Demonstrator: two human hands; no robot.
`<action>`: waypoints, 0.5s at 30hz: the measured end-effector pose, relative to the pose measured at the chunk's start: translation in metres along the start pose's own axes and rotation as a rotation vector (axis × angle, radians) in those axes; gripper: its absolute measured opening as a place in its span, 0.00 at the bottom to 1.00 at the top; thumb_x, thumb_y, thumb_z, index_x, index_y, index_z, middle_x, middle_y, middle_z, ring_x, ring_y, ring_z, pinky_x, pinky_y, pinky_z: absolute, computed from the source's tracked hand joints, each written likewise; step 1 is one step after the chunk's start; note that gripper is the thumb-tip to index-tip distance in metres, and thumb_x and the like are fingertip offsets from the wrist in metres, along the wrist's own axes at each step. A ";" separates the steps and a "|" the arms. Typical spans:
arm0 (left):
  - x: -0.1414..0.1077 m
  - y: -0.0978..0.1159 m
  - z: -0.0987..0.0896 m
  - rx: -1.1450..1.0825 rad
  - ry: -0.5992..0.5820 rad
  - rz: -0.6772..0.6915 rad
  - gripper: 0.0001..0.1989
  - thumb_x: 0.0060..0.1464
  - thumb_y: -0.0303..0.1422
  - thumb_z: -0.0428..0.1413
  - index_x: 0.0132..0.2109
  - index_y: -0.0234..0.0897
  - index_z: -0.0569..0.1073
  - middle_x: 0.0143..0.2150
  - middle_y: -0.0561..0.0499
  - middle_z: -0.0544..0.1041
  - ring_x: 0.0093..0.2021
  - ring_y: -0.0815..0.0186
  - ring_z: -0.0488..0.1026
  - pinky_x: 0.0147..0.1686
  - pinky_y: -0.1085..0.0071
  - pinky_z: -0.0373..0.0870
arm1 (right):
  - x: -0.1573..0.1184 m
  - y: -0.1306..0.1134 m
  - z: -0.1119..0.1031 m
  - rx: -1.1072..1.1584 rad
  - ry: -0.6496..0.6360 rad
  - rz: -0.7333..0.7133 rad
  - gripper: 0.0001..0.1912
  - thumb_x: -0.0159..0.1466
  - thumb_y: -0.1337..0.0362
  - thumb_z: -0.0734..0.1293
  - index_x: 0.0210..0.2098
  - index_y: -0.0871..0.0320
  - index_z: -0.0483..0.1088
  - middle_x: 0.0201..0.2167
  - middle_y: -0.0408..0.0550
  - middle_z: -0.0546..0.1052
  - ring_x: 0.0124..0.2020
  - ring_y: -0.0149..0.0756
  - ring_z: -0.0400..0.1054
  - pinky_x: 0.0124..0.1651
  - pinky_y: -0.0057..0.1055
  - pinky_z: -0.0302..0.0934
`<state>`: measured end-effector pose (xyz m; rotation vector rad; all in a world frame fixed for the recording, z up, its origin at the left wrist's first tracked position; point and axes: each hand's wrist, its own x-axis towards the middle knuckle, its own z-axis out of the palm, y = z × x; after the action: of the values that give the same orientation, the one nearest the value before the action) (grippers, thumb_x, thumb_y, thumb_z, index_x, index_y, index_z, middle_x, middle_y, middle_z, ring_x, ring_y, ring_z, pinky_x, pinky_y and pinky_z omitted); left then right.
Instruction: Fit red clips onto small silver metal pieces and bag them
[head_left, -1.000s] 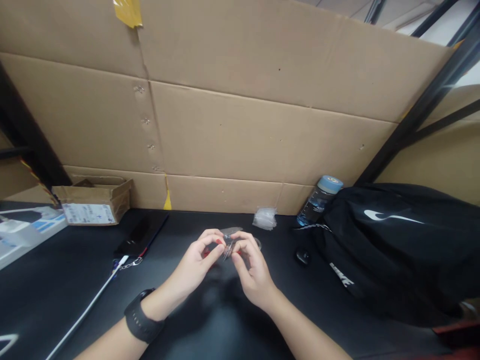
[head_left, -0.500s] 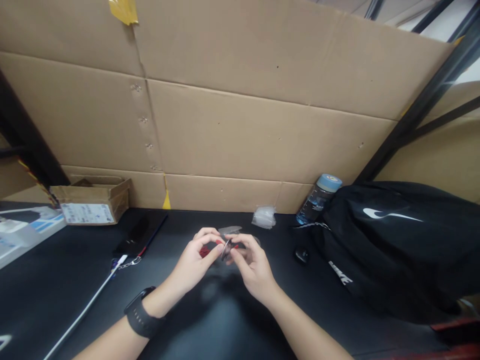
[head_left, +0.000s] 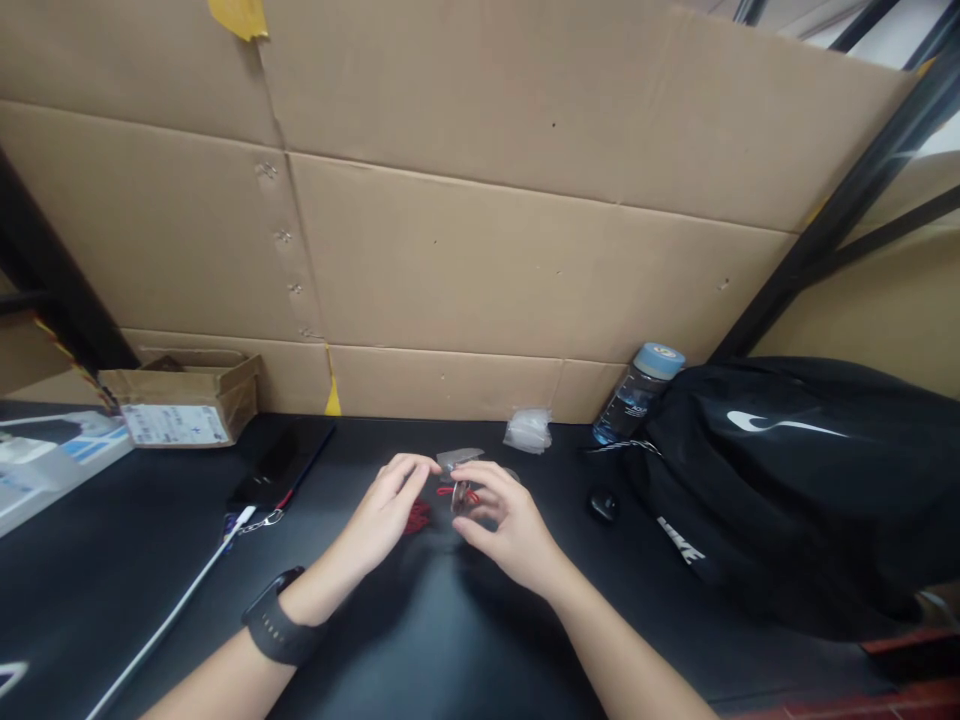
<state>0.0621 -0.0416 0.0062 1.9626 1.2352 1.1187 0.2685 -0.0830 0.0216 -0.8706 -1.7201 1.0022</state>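
Between the thumb and fingertips of my right hand (head_left: 504, 510) is a small round disc (head_left: 458, 498), held on edge. Red cord (head_left: 444, 491) sticks out on both sides of it, with a short loop on the left. My left hand (head_left: 394, 505) hovers just left of the disc, apart from it. Its fingers are stretched out, thumb close to the forefinger, and nothing shows in them. A bundle of red cord (head_left: 418, 517) lies on the table, partly hidden by my left hand. Behind my hands lies a clear plastic piece (head_left: 459, 457).
Crumpled clear plastic (head_left: 528, 430) lies by the cardboard wall (head_left: 450, 280). To the right are a water bottle (head_left: 637, 395), a black mouse (head_left: 603, 506) and a black bag (head_left: 780, 500). On the left are a cardboard box (head_left: 184, 405), a dark phone (head_left: 277, 465) and a white cable (head_left: 172, 610).
My left hand has let go of the disc and drawn slightly left. The disc stays in my right hand, and a red cord loop now shows on its left side.
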 end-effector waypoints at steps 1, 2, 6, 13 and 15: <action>0.000 0.001 -0.003 0.088 0.027 -0.011 0.18 0.68 0.45 0.44 0.45 0.44 0.76 0.48 0.49 0.76 0.53 0.57 0.69 0.56 0.57 0.61 | 0.001 0.000 -0.002 -0.049 -0.004 -0.003 0.22 0.62 0.68 0.69 0.55 0.49 0.71 0.56 0.49 0.68 0.46 0.33 0.73 0.44 0.30 0.73; 0.000 0.002 -0.005 0.184 0.055 -0.013 0.17 0.68 0.45 0.45 0.45 0.45 0.76 0.49 0.49 0.76 0.54 0.56 0.68 0.55 0.55 0.60 | 0.001 -0.001 -0.004 -0.092 -0.006 -0.007 0.21 0.62 0.69 0.68 0.55 0.49 0.72 0.55 0.49 0.69 0.45 0.33 0.72 0.43 0.29 0.72; -0.001 0.007 -0.010 0.427 0.108 0.022 0.14 0.68 0.42 0.46 0.43 0.46 0.75 0.50 0.49 0.75 0.55 0.55 0.66 0.52 0.55 0.58 | 0.002 -0.001 -0.009 -0.234 -0.016 -0.040 0.24 0.61 0.72 0.66 0.56 0.49 0.71 0.55 0.49 0.71 0.45 0.33 0.72 0.39 0.27 0.71; -0.003 -0.002 -0.004 0.604 -0.042 0.206 0.09 0.65 0.35 0.50 0.41 0.44 0.75 0.46 0.49 0.77 0.53 0.55 0.66 0.48 0.57 0.56 | 0.000 -0.004 -0.019 -0.472 -0.073 -0.142 0.26 0.52 0.73 0.69 0.51 0.50 0.73 0.52 0.46 0.76 0.50 0.39 0.71 0.53 0.34 0.67; -0.003 -0.005 -0.002 0.621 -0.115 0.265 0.08 0.64 0.34 0.50 0.41 0.44 0.75 0.46 0.49 0.76 0.54 0.55 0.65 0.49 0.57 0.56 | 0.000 -0.006 -0.021 -0.486 -0.070 -0.137 0.26 0.52 0.72 0.69 0.50 0.50 0.74 0.55 0.47 0.73 0.52 0.39 0.70 0.55 0.35 0.65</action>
<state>0.0575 -0.0426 0.0023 2.6743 1.4021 0.7724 0.2880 -0.0804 0.0315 -1.0094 -2.0955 0.5323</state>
